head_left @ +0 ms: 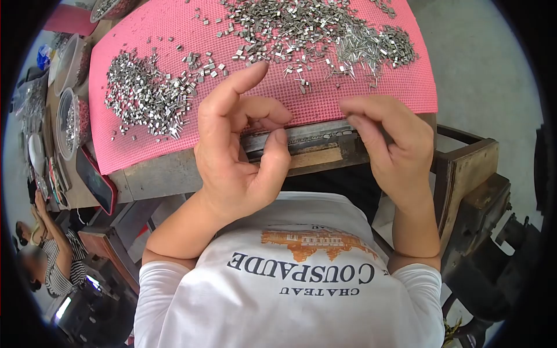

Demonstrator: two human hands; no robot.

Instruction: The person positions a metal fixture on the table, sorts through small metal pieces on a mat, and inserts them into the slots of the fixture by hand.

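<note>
My left hand [243, 145] is curled at the table's front edge, its index finger raised and its thumb and other fingers closed about the left part of a long grey strip [319, 133]. A row of small shiny pieces runs along this strip. At the strip's right end, my right hand [394, 139] has thumb and index fingertip pinched together; anything between them is too small to make out. Beyond both hands, many small silvery metal components with thin wire legs lie in a left pile [145, 95] and a larger far pile [301, 29] on a pink textured mat [243, 75].
Clear plastic tubs [72, 124] with small parts stand along the left side. A phone in a red case [96, 180] lies near the left table corner. Another person in a striped top [61, 267] is at the lower left. A wooden frame [470, 174] stands at right.
</note>
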